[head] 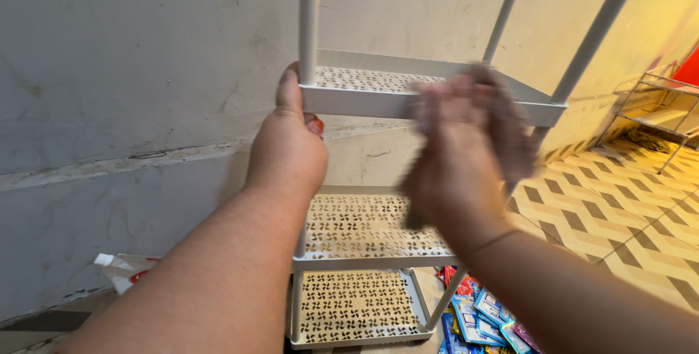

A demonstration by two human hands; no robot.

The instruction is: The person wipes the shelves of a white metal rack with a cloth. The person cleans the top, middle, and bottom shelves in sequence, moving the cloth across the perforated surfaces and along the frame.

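A white metal rack with perforated shelves (378, 231) stands against a grey wall. My left hand (288, 144) grips the front left corner of its upper shelf (342, 99), thumb against the upright post. My right hand (455, 168) is blurred by motion and holds a greyish-brown cloth (506, 124) against the front edge of that same shelf. Two lower shelves show beneath my arms.
Several colourful small packets (477, 317) lie on the floor at the rack's right foot. A crumpled white bag (124, 270) sits by the wall at left. A patterned tile floor (619, 201) stretches right toward another metal rack (659, 103).
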